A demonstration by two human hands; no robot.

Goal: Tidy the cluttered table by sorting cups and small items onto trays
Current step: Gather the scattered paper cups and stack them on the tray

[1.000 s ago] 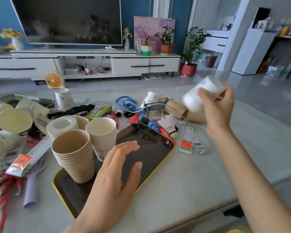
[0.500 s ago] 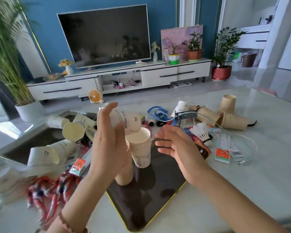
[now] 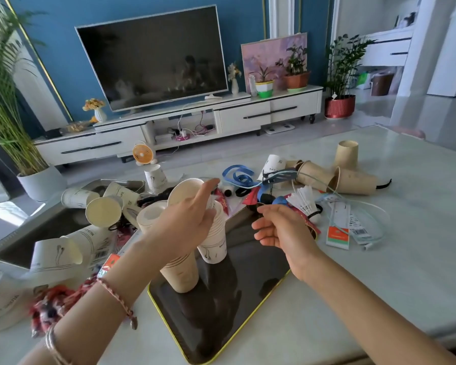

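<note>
A black tray with a yellow rim (image 3: 221, 312) lies on the pale table in front of me. On its far left part stand a brown cup stack (image 3: 181, 275) and a white cup stack (image 3: 215, 246). My left hand (image 3: 187, 227) grips a white paper cup (image 3: 186, 192), tilted, its base resting in the top of the white stack. My right hand (image 3: 282, 229) hovers over the tray's far right corner, fingers loosely curled, holding nothing. Loose white cups (image 3: 100, 212) lie at the left, and brown cups (image 3: 350, 177) lie at the far right.
A metal tray (image 3: 40, 233) sits at the left under white cups. A shuttlecock (image 3: 304, 204), blue ribbon (image 3: 237, 175), tags (image 3: 338, 227), a cord and red wrappers litter the table beyond the black tray. A red patterned cloth (image 3: 55, 301) lies near my left wrist.
My left hand has brought the white cup down onto the white stack. My right hand stays open over the tray's far corner. The head has turned slightly.
</note>
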